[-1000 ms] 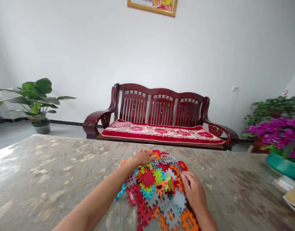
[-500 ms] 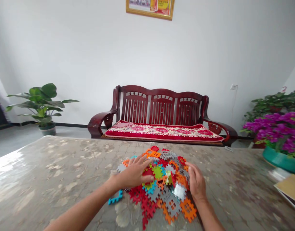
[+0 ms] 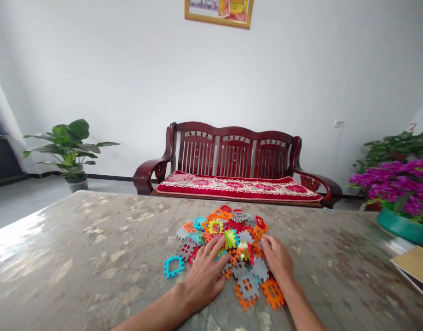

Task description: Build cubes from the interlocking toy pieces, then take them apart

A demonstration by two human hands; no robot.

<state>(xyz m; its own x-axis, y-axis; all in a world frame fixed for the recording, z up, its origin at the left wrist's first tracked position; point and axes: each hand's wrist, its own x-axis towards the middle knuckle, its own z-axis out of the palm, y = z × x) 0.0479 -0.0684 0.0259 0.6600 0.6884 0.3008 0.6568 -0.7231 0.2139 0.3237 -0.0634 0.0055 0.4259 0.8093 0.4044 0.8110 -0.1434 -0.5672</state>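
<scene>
A heap of colourful interlocking puzzle tiles (image 3: 245, 236) with notched edges lies on the table. My left hand (image 3: 206, 271) rests flat over the heap's near left side, fingers spread, covering several pieces. At the heap's right edge is my right hand (image 3: 278, 257), its fingers loosely stretched against the pieces. Neither hand shows a piece in its grip. A blue frame tile (image 3: 173, 266) lies apart, left of my left hand. Near my right wrist are an orange window tile (image 3: 273, 293) and a grey window tile (image 3: 247, 286). A lime-green tile (image 3: 229, 239) lies near the middle.
The patterned table (image 3: 94, 257) stretches to both sides. Purple flowers in a teal pot (image 3: 404, 227) and a tan book or box (image 3: 413, 264) stand at the right. A grey piece (image 3: 328, 211) lies by the far edge. Beyond is a wooden bench (image 3: 232, 151).
My left hand has moved toward me and slightly right, over the red pieces at the near side, uncovering tiles at the heap's left. My right hand stays at the right edge.
</scene>
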